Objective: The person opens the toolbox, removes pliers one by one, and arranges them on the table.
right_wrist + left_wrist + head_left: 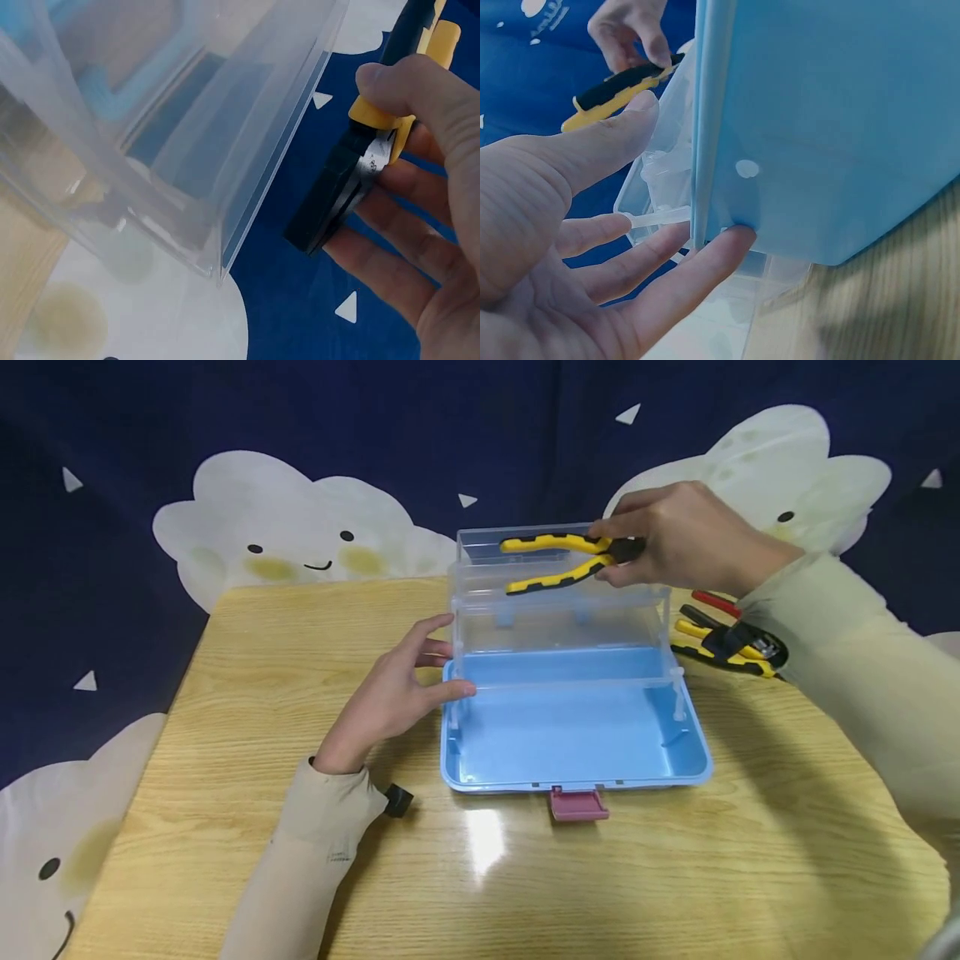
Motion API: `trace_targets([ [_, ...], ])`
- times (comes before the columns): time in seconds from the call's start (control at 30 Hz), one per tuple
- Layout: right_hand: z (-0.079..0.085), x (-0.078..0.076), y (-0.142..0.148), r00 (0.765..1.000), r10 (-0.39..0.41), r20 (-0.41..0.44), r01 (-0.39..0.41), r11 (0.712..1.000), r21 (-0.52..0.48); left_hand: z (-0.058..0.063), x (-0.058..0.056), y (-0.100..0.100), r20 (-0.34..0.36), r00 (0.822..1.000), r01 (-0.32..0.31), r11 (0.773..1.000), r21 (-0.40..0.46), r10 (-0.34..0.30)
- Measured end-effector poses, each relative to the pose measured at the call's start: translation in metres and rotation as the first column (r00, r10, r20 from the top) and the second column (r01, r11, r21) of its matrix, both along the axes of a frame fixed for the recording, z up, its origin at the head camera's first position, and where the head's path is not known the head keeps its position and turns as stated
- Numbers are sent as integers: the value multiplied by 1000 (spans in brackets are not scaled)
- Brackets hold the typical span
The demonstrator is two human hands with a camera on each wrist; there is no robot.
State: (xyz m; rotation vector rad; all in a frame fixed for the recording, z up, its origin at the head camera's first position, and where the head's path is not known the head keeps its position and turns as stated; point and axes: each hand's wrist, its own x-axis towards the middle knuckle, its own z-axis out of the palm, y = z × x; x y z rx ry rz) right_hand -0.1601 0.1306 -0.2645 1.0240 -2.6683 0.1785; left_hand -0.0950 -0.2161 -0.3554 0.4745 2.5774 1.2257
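A toolbox [570, 735] with a light blue base stands unlidded on the table, its clear plastic trays [562, 631] raised at the back. My right hand [682, 539] pinches a pair of pliers [555, 581] near the pivot, above the raised trays. Their yellow and black handles point left and are spread apart; in the right wrist view the dark head [326, 199] lies beside the clear plastic. At the toolbox's left side, my left hand [393, 689] has its fingers spread, and its fingertips [735, 240] touch the blue wall.
To the right of the toolbox lie more hand tools: one with yellow and black handles [727, 647] and one with a red handle [716, 603], partly hidden by my right sleeve. A pink latch [579, 806] hangs at the toolbox's front. Behind the wooden table [300, 635] is dark blue cloud-patterned fabric.
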Motion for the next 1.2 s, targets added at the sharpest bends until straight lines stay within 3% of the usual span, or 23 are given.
trace_targets([
  [0.57,-9,27,-3,991,111,-76,-117,990,-77,2,0,-9,1,1000,-10,1000,-3,10],
  [0.93,-23,40,10,990,89,-114,-106,982,-153,1,0,-15,-7,1000,-2,1000,8,2],
  [1.2,-21,49,17,989,61,-131,-84,981,-176,0,0,-19,-2,1000,-5,1000,6,5],
])
